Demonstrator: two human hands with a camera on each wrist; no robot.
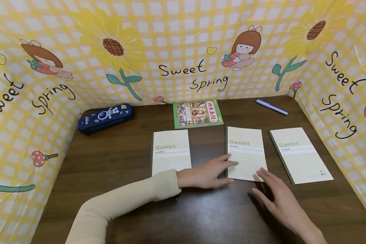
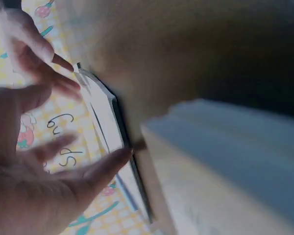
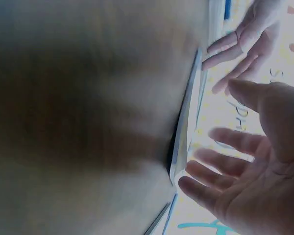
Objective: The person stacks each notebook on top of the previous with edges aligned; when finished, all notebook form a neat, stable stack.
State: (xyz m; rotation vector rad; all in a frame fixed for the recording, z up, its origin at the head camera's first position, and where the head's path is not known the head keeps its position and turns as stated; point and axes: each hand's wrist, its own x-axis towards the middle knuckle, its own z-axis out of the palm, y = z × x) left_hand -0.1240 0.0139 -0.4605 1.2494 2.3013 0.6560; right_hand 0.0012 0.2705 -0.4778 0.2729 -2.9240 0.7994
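Three cream notebooks marked "Gambit" lie flat on the brown table. Both hands are at the middle notebook (image 1: 245,169). My left hand (image 1: 208,173), fingers spread and fairly straight, reaches over its dark spine edge; in the left wrist view a fingertip of this hand (image 2: 54,171) overlaps the notebook's spine (image 2: 122,129). At the lower right corner is my right hand (image 1: 282,200), its fingers extended and fingertips right at the edge. The right wrist view shows this hand (image 3: 250,171) with loosely bent fingers beside the notebook (image 3: 186,129). Neither hand grips anything.
The left notebook (image 1: 170,145) is partly covered by the left sleeve (image 1: 134,195). A right notebook (image 1: 302,157) lies slightly angled. Along the back are a dark blue pencil case (image 1: 106,118), a green illustrated book (image 1: 198,113) and a light blue pen (image 1: 272,107). Patterned cloth (image 1: 183,34) walls the table.
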